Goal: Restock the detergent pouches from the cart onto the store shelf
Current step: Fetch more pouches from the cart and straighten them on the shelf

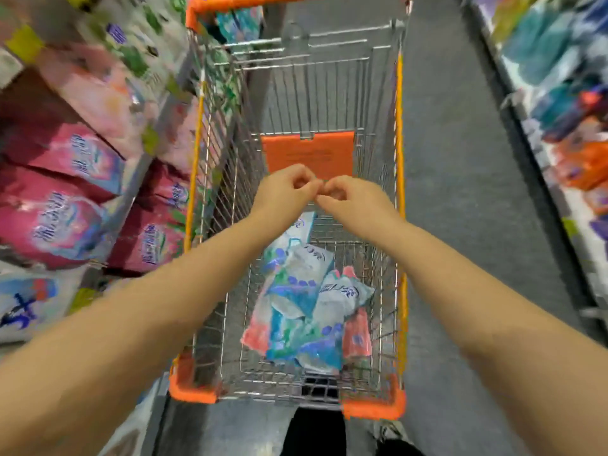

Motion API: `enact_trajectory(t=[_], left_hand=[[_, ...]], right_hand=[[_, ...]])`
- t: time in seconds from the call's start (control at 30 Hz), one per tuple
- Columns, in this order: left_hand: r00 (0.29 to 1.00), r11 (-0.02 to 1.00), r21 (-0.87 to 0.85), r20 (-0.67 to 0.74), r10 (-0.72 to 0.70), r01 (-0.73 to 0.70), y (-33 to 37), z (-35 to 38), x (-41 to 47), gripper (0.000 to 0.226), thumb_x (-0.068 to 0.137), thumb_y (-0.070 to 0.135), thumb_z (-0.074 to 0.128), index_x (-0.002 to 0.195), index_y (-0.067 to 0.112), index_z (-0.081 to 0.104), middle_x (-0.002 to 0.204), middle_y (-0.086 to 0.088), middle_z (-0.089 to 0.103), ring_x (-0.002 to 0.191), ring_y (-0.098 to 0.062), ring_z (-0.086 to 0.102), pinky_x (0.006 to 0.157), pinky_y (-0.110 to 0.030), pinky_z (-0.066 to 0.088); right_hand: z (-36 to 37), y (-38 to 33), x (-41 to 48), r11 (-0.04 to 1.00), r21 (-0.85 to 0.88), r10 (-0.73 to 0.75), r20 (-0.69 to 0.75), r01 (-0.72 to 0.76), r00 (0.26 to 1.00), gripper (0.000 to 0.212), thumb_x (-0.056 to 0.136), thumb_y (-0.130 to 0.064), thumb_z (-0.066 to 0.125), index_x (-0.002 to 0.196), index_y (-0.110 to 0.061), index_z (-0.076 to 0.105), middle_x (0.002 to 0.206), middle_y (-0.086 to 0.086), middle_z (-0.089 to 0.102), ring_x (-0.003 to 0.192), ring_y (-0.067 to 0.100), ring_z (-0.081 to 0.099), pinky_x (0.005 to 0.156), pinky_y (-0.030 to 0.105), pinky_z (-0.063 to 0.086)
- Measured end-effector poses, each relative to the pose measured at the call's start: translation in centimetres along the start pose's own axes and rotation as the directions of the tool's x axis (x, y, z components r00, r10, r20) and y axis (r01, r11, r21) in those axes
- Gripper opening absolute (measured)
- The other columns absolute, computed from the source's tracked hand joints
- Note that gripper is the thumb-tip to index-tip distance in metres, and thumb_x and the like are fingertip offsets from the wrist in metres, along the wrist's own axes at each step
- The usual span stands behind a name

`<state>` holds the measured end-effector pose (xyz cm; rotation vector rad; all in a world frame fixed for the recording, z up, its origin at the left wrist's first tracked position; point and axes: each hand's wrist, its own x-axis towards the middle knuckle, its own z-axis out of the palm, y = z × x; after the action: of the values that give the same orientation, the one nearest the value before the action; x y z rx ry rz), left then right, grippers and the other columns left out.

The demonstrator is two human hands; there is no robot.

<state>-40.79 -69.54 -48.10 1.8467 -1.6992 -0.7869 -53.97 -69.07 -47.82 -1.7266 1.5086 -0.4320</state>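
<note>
A wire shopping cart [400,205] with orange trim stands in front of me in the aisle. Several blue, white and pink detergent pouches [306,301] lie piled in its basket near my end. My left hand [284,192] and my right hand [353,197] hover side by side above the middle of the cart, well over the pouches. Both have curled fingers, their fingertips meet, and no pouch is in either. The store shelf [131,189] on the left holds pink and red detergent bags [56,222].
An orange flap [307,153] hangs inside the cart at its far part. Another shelf [559,133] with blue and orange packs lines the right side. Grey floor [460,225] runs between cart and right shelf. My dark trousers and shoes [316,432] show below the cart.
</note>
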Motion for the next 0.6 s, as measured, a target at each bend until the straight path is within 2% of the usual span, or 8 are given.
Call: enact_trajectory(t=[0.07, 0.17, 0.27, 0.37, 0.47, 0.5, 0.53, 0.6], left_hand=[[0.994, 0.997, 0.017, 0.080, -0.077, 0.076, -3.4, 2.3, 2.0, 0.014, 0.085, 0.028, 0.060, 0.092, 0.017, 0.064, 0.076, 0.002, 0.059, 0.078, -0.016, 0.052, 0.071, -0.028, 0.040], [0.946, 0.966, 0.085, 0.196, -0.257, 0.244, -8.7, 5.7, 3.9, 0.033, 0.089, 0.029, 0.057, 0.117, 0.012, 0.054, 0.104, -0.007, 0.060, 0.096, -0.025, 0.057, 0.080, -0.030, 0.041], [0.874, 0.911, 0.181, 0.265, -0.407, 0.369, -14.1, 9.1, 4.7, 0.047, 0.090, 0.035, 0.056, 0.127, 0.009, 0.044, 0.116, -0.014, 0.061, 0.110, -0.031, 0.056, 0.088, -0.033, 0.041], [0.806, 0.861, 0.238, 0.307, -0.506, 0.450, -18.6, 12.3, 5.0, 0.056, 0.091, 0.036, 0.053, 0.137, 0.009, 0.036, 0.131, -0.020, 0.052, 0.122, -0.034, 0.048, 0.095, -0.033, 0.037], [0.734, 0.810, 0.224, 0.343, -0.587, 0.542, -21.7, 14.7, 5.2, 0.057, 0.093, 0.036, 0.049, 0.139, 0.008, 0.033, 0.136, -0.020, 0.048, 0.125, -0.033, 0.046, 0.099, -0.034, 0.036], [0.712, 0.795, 0.216, 0.357, -0.604, 0.567, -22.5, 15.3, 5.1, 0.056, 0.094, 0.037, 0.048, 0.139, 0.007, 0.034, 0.136, -0.020, 0.048, 0.124, -0.033, 0.046, 0.099, -0.034, 0.036], [0.696, 0.785, 0.219, 0.369, -0.616, 0.579, -23.3, 15.9, 4.9, 0.055, 0.094, 0.038, 0.046, 0.138, 0.006, 0.035, 0.135, -0.019, 0.048, 0.123, -0.033, 0.047, 0.098, -0.034, 0.037], [0.693, 0.789, 0.247, 0.381, -0.612, 0.562, -24.2, 16.6, 4.7, 0.052, 0.096, 0.038, 0.044, 0.134, 0.005, 0.040, 0.131, -0.019, 0.050, 0.120, -0.034, 0.049, 0.096, -0.034, 0.038]], right_hand=[[2.7, 2.3, 1.8, 0.991, 0.046, 0.121, 0.029, -0.122, 0.992, 0.032, 0.091, -0.034, 0.056, 0.117, -0.016, 0.059, 0.115, 0.005, 0.064, 0.108, 0.023, 0.058, 0.084, 0.029, 0.041], [7.6, 6.1, 3.9, 0.941, 0.081, 0.321, 0.092, -0.329, 0.942, 0.043, 0.091, -0.033, 0.055, 0.129, -0.015, 0.050, 0.126, 0.008, 0.060, 0.110, 0.030, 0.059, 0.089, 0.033, 0.045], [12.5, 9.6, 5.3, 0.856, 0.107, 0.487, 0.157, -0.505, 0.859, 0.048, 0.091, -0.031, 0.054, 0.134, -0.013, 0.044, 0.132, 0.011, 0.056, 0.117, 0.028, 0.055, 0.089, 0.028, 0.042], [16.6, 12.6, 6.7, 0.766, 0.208, 0.574, 0.207, -0.609, 0.792, 0.041, 0.093, -0.022, 0.052, 0.131, -0.005, 0.046, 0.131, 0.013, 0.055, 0.120, 0.027, 0.051, 0.083, 0.024, 0.037], [20.4, 15.1, 8.2, 0.659, 0.268, 0.651, 0.264, -0.703, 0.712, 0.045, 0.095, -0.024, 0.049, 0.134, -0.002, 0.043, 0.134, 0.013, 0.050, 0.122, 0.028, 0.049, 0.087, 0.025, 0.039], [21.6, 15.7, 8.4, 0.613, 0.286, 0.678, 0.289, -0.737, 0.676, 0.047, 0.094, -0.025, 0.050, 0.133, -0.001, 0.043, 0.133, 0.015, 0.051, 0.118, 0.028, 0.051, 0.085, 0.027, 0.042], [22.8, 16.3, 8.6, 0.570, 0.316, 0.692, 0.312, -0.758, 0.651, 0.045, 0.093, -0.025, 0.051, 0.131, -0.001, 0.047, 0.128, 0.015, 0.056, 0.109, 0.026, 0.055, 0.076, 0.027, 0.044], [24.4, 16.8, 8.9, 0.498, 0.409, 0.701, 0.329, -0.764, 0.633, 0.037, 0.092, -0.022, 0.053, 0.122, -0.002, 0.057, 0.105, 0.009, 0.062, 0.087, 0.019, 0.056, 0.054, 0.022, 0.041]])
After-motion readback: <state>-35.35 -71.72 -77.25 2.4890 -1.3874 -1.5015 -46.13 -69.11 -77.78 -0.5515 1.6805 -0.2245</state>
